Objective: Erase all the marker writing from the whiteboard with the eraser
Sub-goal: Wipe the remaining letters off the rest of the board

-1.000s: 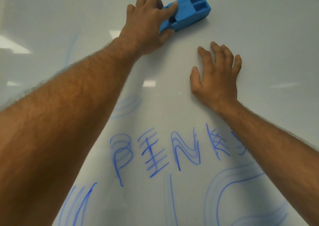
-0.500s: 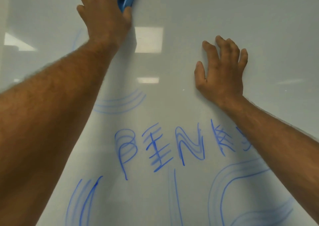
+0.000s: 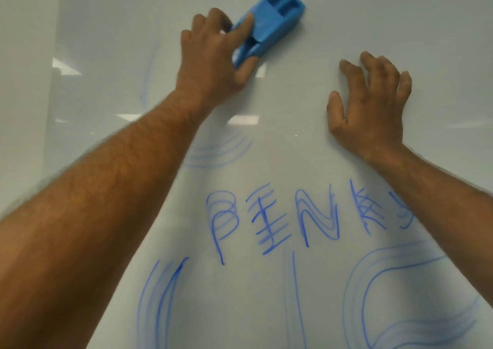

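Two hands on whiteboard (image 3: 346,15). Left hand (image 3: 213,63) grips eraser (image 3: 266,25) by near end, upper board, above blue writing (image 3: 293,218). Right hand (image 3: 370,105) braced, holding nothing. Eraser likely light, rigid plastic; best gripped across sides.

Blue eraser (image 3: 269,25) lies tilted on whiteboard (image 3: 400,15) above blue writing (image 3: 293,218).

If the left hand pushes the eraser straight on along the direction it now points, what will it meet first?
Nothing, probably: the left hand aims the eraser up and to the right, where the whiteboard looks bare up to the picture's edge.
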`<state>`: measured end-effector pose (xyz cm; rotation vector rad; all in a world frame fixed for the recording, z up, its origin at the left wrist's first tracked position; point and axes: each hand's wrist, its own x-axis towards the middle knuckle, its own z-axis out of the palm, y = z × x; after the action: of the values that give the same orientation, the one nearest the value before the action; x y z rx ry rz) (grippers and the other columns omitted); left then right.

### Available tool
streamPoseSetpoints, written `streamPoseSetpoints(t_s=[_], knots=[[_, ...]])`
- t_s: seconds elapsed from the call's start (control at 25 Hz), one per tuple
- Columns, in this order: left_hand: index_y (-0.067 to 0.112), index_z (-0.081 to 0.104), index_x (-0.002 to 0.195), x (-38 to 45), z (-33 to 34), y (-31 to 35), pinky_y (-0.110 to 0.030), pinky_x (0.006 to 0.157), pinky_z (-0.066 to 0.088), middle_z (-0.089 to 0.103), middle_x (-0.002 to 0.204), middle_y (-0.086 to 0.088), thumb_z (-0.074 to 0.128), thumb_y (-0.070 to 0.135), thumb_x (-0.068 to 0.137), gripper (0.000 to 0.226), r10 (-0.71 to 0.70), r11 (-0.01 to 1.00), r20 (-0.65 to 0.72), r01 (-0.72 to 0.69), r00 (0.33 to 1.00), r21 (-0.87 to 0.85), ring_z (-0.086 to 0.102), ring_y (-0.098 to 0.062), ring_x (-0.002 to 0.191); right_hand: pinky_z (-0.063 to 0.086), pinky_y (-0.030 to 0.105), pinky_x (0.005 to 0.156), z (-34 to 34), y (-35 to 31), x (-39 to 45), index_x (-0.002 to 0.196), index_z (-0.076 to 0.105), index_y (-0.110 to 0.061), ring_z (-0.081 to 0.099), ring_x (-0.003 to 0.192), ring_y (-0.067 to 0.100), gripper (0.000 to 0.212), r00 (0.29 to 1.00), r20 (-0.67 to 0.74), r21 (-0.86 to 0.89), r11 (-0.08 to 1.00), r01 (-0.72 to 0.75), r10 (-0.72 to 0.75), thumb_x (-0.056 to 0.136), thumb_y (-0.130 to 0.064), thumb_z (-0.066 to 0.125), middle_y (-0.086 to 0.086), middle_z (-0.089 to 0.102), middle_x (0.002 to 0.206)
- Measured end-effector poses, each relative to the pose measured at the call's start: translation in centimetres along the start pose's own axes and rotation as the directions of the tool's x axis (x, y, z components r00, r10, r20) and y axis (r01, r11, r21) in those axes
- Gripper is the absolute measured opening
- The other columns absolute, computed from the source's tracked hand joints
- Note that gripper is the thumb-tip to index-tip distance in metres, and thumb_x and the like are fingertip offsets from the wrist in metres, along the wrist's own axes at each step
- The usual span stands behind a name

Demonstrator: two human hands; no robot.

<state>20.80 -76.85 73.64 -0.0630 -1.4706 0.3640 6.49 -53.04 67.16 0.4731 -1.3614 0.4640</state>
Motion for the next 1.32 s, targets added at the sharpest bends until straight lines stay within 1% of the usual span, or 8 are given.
streamPoseSetpoints(t_s=[0.24,0.48,0.76,0.88,1.0,1.08,1.16,1.32], knots=[[0.028,0.043,0.151,-2.3,-2.9,-8.0,-0.045,0.103,0.036,0.047,0.133,-0.018,0.054,0.053,0.094,0.063,-0.436,0.898,-0.044,0.438,0.899,0.040,0.044,-0.038,0.124,0.015,0.064,0.119,0.0,0.0,0.0,0.146,0.047,-0.017,0.031,0.146,0.038,0.061,1.000,-0.001,0.008,1.000,0.005,-0.005,0.093,-0.045,0.038,0.015,0.039,0.156],[0.029,0.042,0.152,-5.9,-4.6,-11.1,-0.042,0.105,0.034,0.047,0.132,-0.018,0.058,0.051,0.095,0.063,-0.478,0.878,-0.042,0.479,0.878,0.018,0.043,-0.035,0.124,0.016,0.064,0.118,-0.1,-0.1,-0.2,0.145,0.048,-0.016,0.032,0.145,0.039,0.059,1.000,-0.015,0.011,1.000,0.009,-0.008,0.093,-0.043,0.040,0.017,0.040,0.154],[0.013,0.062,0.138,-13.3,-3.8,-9.2,-0.043,0.085,0.041,0.060,0.115,-0.024,0.068,0.040,0.092,0.054,-0.027,0.996,-0.092,0.019,0.995,-0.090,0.056,-0.040,0.092,0.015,0.063,0.119,-0.2,-0.3,-0.2,0.145,0.047,-0.017,0.031,0.145,0.039,0.059,1.000,-0.001,0.017,1.000,0.000,0.000,0.093,-0.043,0.040,0.017,0.039,0.155],[0.010,0.062,0.137,-16.4,-3.8,-7.3,-0.044,0.079,0.042,0.062,0.114,-0.023,0.065,0.037,0.095,0.050,0.326,0.941,-0.028,-0.327,0.945,-0.090,0.057,-0.037,0.088,0.018,0.063,0.118,-0.1,0.0,-0.2,0.144,0.047,-0.017,0.033,0.143,0.038,0.057,1.000,-0.020,0.009,1.000,0.011,-0.011,0.094,-0.042,0.041,0.017,0.041,0.153],[0.011,0.063,0.137,-16.6,-4.4,-8.0,-0.043,0.075,0.041,0.063,0.114,-0.022,0.064,0.037,0.095,0.049,0.454,0.890,0.025,-0.452,0.891,-0.062,0.057,-0.036,0.091,0.020,0.063,0.117,0.1,0.1,-0.2,0.143,0.047,-0.017,0.034,0.142,0.038,0.055,0.999,-0.029,0.002,1.000,0.022,-0.022,0.094,-0.042,0.041,0.016,0.042,0.152],[0.013,0.063,0.137,-15.9,-4.4,-10.1,-0.043,0.077,0.040,0.063,0.116,-0.022,0.063,0.038,0.095,0.049,0.334,0.943,-0.023,-0.334,0.942,-0.002,0.059,-0.038,0.088,0.020,0.063,0.117,0.1,0.2,-0.2,0.143,0.047,-0.017,0.035,0.142,0.038,0.055,0.999,-0.026,0.008,1.000,0.024,-0.024,0.095,-0.042,0.042,0.017,0.042,0.151],[0.016,0.063,0.137,-15.4,-4.5,-12.9,-0.043,0.081,0.041,0.062,0.116,-0.022,0.064,0.041,0.094,0.050,0.006,1.000,-0.138,-0.003,0.990,0.017,0.059,-0.040,0.090,0.020,0.063,0.117,0.1,0.3,-0.3,0.143,0.048,-0.016,0.035,0.142,0.039,0.054,0.999,-0.036,0.004,1.000,0.028,-0.028,0.095,-0.042,0.041,0.017,0.042,0.152],[0.023,0.056,0.144,-15.3,-5.0,-14.9,-0.042,0.095,0.043,0.055,0.124,-0.021,0.065,0.046,0.090,0.060,-0.509,0.860,-0.142,0.495,0.849,-0.125,0.051,-0.039,0.111,0.020,0.061,0.118,0.2,0.2,-0.4,0.143,0.048,-0.016,0.035,0.142,0.039,0.054,0.999,-0.042,-0.002,1.000,0.023,-0.023,0.095,-0.041,0.042,0.017,0.042,0.152]])
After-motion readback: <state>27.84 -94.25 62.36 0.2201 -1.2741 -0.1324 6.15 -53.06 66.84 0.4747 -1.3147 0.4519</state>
